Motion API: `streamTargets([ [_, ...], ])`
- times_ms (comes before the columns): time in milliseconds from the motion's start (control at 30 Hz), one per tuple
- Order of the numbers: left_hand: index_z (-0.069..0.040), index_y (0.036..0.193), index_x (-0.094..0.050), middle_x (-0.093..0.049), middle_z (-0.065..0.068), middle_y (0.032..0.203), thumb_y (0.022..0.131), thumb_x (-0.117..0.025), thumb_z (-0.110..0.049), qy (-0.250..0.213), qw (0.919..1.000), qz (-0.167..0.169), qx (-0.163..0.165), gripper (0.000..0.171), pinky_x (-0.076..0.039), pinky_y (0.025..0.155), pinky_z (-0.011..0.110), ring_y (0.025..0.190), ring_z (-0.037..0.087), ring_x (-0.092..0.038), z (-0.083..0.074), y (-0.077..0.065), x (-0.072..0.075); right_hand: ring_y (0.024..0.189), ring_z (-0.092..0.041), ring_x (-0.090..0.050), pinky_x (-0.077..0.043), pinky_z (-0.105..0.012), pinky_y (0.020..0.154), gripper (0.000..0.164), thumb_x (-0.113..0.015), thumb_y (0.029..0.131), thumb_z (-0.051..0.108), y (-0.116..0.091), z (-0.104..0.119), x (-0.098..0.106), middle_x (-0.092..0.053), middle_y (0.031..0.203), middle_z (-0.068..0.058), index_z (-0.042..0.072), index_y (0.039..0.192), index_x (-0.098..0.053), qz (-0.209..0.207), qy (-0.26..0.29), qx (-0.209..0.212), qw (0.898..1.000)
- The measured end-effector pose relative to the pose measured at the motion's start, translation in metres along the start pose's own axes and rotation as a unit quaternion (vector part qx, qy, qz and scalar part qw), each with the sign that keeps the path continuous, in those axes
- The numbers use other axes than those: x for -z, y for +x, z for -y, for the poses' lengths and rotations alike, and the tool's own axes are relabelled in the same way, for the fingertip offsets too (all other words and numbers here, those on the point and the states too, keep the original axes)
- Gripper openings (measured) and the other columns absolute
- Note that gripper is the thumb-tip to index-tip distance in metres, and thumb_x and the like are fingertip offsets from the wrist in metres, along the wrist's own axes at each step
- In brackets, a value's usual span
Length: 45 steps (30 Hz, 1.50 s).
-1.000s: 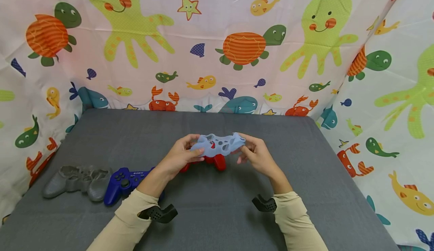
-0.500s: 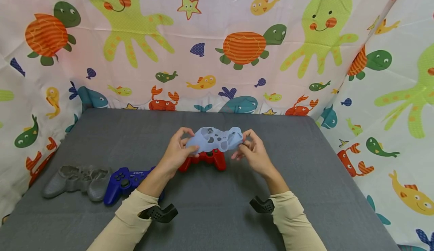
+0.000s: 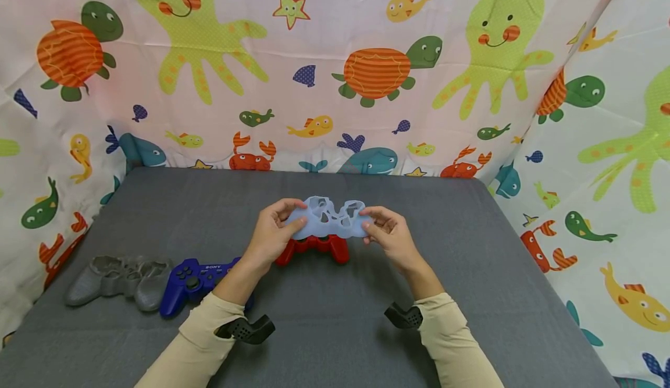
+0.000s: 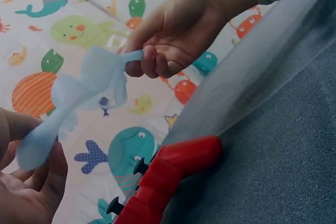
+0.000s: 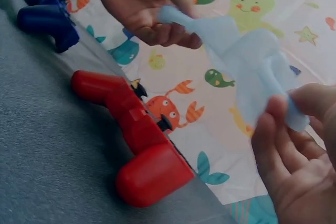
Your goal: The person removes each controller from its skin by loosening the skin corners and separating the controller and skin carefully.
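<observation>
A pale blue, flexible controller skin (image 3: 327,219) with cut-out holes is held up between both hands. My left hand (image 3: 272,232) pinches its left end between thumb and fingers, and my right hand (image 3: 389,234) pinches the right end. In the left wrist view the skin (image 4: 89,85) bends and hangs clear of the table. Below it on the table lies a red game controller (image 3: 314,247), its upper part covered by the skin in the head view. The right wrist view shows the red controller (image 5: 134,129) with its black thumbsticks, apart from both hands.
A blue Sony controller (image 3: 183,286) lies left of the red one, partly behind my left forearm. Beside it is a grey controller skin (image 3: 123,283). A dark grey cloth covers the table (image 3: 335,330); a sea-animal print curtain (image 3: 335,39) stands behind and at both sides.
Both hands have turned the pale blue skin, so its grips now point upward and away. My right fingers have shifted their hold on its right end. The controllers have stayed put.
</observation>
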<state>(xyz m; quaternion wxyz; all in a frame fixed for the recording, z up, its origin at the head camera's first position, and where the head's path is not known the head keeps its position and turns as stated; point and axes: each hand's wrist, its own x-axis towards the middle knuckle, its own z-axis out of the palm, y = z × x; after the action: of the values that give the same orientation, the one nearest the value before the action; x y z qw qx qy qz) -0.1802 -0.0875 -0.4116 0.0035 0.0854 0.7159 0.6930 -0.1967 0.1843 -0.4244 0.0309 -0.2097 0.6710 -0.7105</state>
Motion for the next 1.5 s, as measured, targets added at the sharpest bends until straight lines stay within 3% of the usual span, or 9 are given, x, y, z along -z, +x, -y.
streamTargets([
  [100, -0.008, 0.136, -0.06, -0.057, 0.012, 0.145, 0.099, -0.061, -0.003, 0.011, 0.9996, 0.024, -0.002, 0.037, -0.051, 0.083, 0.016, 0.123, 0.017, -0.058, 0.001, 0.001, 0.001, 0.065, -0.007, -0.062, -0.056, -0.021, 0.067, 0.031, -0.054, 0.1, -0.003, -0.001, 0.001, 0.005, -0.064, 0.096, 0.004, -0.008, 0.131, -0.056, 0.031, -0.006, -0.019, 0.999],
  [167, -0.011, 0.139, -0.059, -0.057, 0.016, 0.141, 0.099, -0.06, -0.001, 0.014, 0.9991, 0.04, -0.001, 0.042, -0.052, 0.081, 0.017, 0.117, 0.026, -0.06, 0.001, 0.002, 0.002, 0.065, -0.007, -0.063, -0.056, -0.022, 0.068, 0.037, -0.052, 0.101, -0.002, -0.002, 0.001, 0.007, -0.063, 0.1, 0.004, -0.009, 0.138, -0.049, 0.048, -0.012, -0.036, 0.998],
  [433, -0.01, 0.145, -0.054, -0.05, 0.014, 0.147, 0.099, -0.053, 0.005, 0.018, 0.997, 0.071, -0.027, 0.048, -0.047, 0.077, 0.017, 0.12, 0.025, -0.049, 0.003, 0.003, 0.004, 0.065, -0.01, -0.063, -0.056, -0.028, 0.065, 0.059, -0.044, 0.098, -0.01, 0.0, -0.004, 0.012, -0.057, 0.11, -0.009, 0.002, 0.154, -0.032, 0.11, -0.02, -0.06, 0.992],
  [600, -0.01, 0.145, -0.054, -0.05, 0.014, 0.147, 0.099, -0.052, 0.005, 0.018, 0.9972, 0.068, -0.027, 0.049, -0.047, 0.074, 0.018, 0.116, 0.025, -0.05, 0.003, 0.004, 0.005, 0.061, -0.012, -0.064, -0.056, -0.028, 0.06, 0.078, -0.039, 0.093, -0.015, 0.002, -0.005, 0.013, -0.051, 0.138, -0.017, 0.015, 0.162, -0.02, 0.129, -0.014, -0.071, 0.989],
  [667, -0.011, 0.145, -0.054, -0.051, 0.015, 0.145, 0.098, -0.053, 0.004, 0.02, 0.9973, 0.066, -0.025, 0.049, -0.047, 0.071, 0.019, 0.11, 0.024, -0.053, 0.003, 0.004, 0.005, 0.059, -0.012, -0.064, -0.055, -0.027, 0.059, 0.078, -0.038, 0.092, -0.014, 0.001, -0.004, 0.011, -0.045, 0.146, -0.018, 0.018, 0.162, -0.022, 0.113, -0.01, -0.074, 0.991],
  [767, -0.012, 0.146, -0.054, -0.053, 0.017, 0.141, 0.098, -0.054, 0.004, 0.023, 0.9975, 0.06, -0.028, 0.05, -0.049, 0.072, 0.019, 0.104, 0.022, -0.058, 0.002, 0.003, 0.004, 0.065, -0.013, -0.068, -0.057, -0.027, 0.064, 0.07, -0.042, 0.096, -0.008, 0.0, -0.003, 0.01, -0.052, 0.139, -0.016, 0.013, 0.16, -0.027, 0.085, -0.015, -0.072, 0.994],
  [967, -0.011, 0.146, -0.053, -0.059, 0.023, 0.125, 0.097, -0.058, 0.002, 0.026, 0.9975, 0.053, -0.039, 0.051, -0.055, 0.075, 0.02, 0.096, 0.022, -0.066, 0.002, 0.003, 0.004, 0.096, -0.008, -0.068, -0.057, -0.024, 0.083, 0.053, -0.052, 0.103, 0.004, 0.002, -0.002, 0.011, -0.065, 0.121, 0.004, -0.003, 0.153, -0.036, 0.068, -0.044, -0.045, 0.996],
  [1200, -0.01, 0.143, -0.056, -0.065, 0.025, 0.119, 0.096, -0.064, 0.0, 0.058, 0.9958, 0.055, -0.044, 0.049, -0.055, 0.072, 0.02, 0.085, 0.021, -0.068, 0.006, 0.007, 0.005, 0.097, -0.009, -0.067, -0.054, -0.018, 0.073, 0.058, -0.057, 0.098, -0.004, 0.006, -0.002, 0.015, -0.065, 0.124, -0.001, 0.001, 0.153, -0.037, 0.072, -0.043, -0.037, 0.996],
  [1500, -0.007, 0.144, -0.054, -0.063, 0.027, 0.125, 0.095, -0.064, -0.001, 0.066, 0.9957, 0.062, -0.02, 0.05, -0.054, 0.073, 0.02, 0.09, 0.025, -0.069, 0.007, 0.007, 0.008, 0.092, -0.009, -0.067, -0.053, -0.019, 0.068, 0.058, -0.059, 0.098, -0.003, 0.009, -0.004, 0.018, -0.064, 0.122, -0.009, 0.002, 0.152, -0.04, 0.063, -0.06, -0.052, 0.995],
])
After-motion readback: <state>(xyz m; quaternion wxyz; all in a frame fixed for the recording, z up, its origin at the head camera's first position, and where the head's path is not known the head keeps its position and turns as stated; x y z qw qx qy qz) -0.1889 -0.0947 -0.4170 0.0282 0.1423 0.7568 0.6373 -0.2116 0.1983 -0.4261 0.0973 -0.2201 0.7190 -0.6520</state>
